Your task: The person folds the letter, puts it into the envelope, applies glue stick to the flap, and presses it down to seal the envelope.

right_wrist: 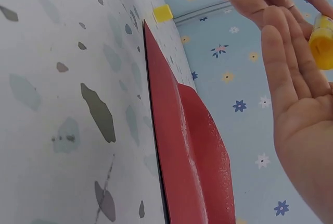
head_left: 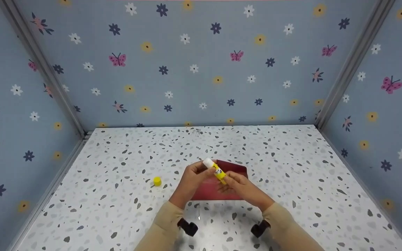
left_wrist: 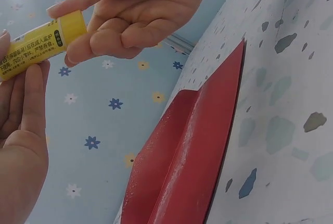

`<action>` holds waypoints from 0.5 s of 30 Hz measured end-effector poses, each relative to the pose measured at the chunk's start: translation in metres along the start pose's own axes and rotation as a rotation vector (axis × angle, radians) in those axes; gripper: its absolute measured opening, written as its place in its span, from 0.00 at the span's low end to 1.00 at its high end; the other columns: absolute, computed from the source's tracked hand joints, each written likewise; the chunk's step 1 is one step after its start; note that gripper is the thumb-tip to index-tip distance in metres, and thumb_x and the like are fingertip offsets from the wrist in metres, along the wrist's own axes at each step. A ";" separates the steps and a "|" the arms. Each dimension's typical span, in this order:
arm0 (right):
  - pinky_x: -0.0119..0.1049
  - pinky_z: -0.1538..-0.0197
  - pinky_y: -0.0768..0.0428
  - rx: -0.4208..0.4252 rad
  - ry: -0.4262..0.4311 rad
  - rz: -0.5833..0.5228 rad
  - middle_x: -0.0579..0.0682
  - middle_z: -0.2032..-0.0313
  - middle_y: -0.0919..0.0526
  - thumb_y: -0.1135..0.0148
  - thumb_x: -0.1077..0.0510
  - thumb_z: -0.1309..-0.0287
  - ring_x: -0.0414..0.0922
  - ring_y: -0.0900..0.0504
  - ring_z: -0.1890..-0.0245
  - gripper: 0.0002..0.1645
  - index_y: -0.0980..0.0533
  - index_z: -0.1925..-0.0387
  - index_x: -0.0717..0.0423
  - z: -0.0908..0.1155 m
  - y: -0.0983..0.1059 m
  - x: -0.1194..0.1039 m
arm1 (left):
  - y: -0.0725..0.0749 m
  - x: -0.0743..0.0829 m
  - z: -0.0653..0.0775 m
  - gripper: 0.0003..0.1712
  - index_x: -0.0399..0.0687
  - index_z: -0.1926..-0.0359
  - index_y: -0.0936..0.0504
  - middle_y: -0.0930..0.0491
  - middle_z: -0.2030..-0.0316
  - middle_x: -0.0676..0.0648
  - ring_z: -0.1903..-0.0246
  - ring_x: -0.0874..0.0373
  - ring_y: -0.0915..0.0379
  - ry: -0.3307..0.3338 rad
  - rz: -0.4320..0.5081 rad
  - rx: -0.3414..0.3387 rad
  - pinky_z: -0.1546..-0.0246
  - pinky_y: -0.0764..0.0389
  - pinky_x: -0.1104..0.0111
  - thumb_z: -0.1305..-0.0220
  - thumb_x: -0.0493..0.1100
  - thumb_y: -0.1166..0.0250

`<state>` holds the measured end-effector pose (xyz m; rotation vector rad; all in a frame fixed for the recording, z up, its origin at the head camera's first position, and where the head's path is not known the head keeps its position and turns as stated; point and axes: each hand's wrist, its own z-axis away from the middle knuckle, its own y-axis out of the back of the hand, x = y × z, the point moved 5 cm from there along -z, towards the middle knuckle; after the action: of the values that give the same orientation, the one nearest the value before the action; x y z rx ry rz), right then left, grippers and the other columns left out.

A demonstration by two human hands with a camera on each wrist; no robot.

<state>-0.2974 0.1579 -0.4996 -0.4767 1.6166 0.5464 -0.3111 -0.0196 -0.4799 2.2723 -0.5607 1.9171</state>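
Note:
A yellow glue stick (head_left: 219, 173) with a white end is held above a red envelope (head_left: 208, 191). My left hand (head_left: 193, 177) pinches its barrel near the white end, with the thumb on top. At the opposite, yellow end, my right hand (head_left: 243, 187) grips the base between thumb and fingers; the left wrist view shows this yellow base (left_wrist: 73, 25) closely. Under the hands the envelope lies on the table, its flap (head_left: 234, 167) folded open on the far side. Whitish streaks (left_wrist: 179, 166) run along the flap's fold. Both hands cover part of the envelope.
A small yellow cap (head_left: 157, 181) stands on the speckled white table (head_left: 117, 209), left of the envelope. Blue flower-patterned panels (head_left: 201, 87) enclose the table at the back and both sides, with grey metal posts (head_left: 356, 62) at the corners.

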 end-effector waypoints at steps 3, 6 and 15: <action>0.63 0.39 0.29 0.034 0.007 -0.026 0.71 0.46 0.24 0.54 0.48 0.22 0.71 0.26 0.44 0.27 0.32 0.45 0.71 -0.001 0.001 0.000 | 0.000 0.000 0.000 0.22 0.41 0.41 0.19 0.18 0.52 0.41 0.52 0.50 0.24 -0.004 0.017 -0.006 0.45 0.24 0.49 0.32 0.46 0.33; 0.60 0.38 0.29 0.087 0.033 -0.042 0.67 0.44 0.23 0.51 0.50 0.23 0.68 0.26 0.43 0.22 0.29 0.41 0.63 -0.002 0.003 -0.002 | -0.001 -0.001 0.001 0.24 0.38 0.39 0.20 0.18 0.52 0.42 0.51 0.50 0.23 -0.011 0.014 -0.013 0.45 0.22 0.52 0.32 0.45 0.33; 0.46 0.43 0.21 0.224 0.045 -0.070 0.59 0.47 0.21 0.35 0.56 0.33 0.61 0.21 0.47 0.25 0.28 0.40 0.63 -0.001 0.006 -0.008 | -0.003 -0.002 0.000 0.27 0.36 0.38 0.21 0.16 0.50 0.43 0.49 0.51 0.21 -0.007 -0.016 -0.010 0.44 0.23 0.51 0.34 0.45 0.30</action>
<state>-0.3012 0.1618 -0.4908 -0.3783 1.6743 0.2998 -0.3106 -0.0158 -0.4816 2.2712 -0.5502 1.8951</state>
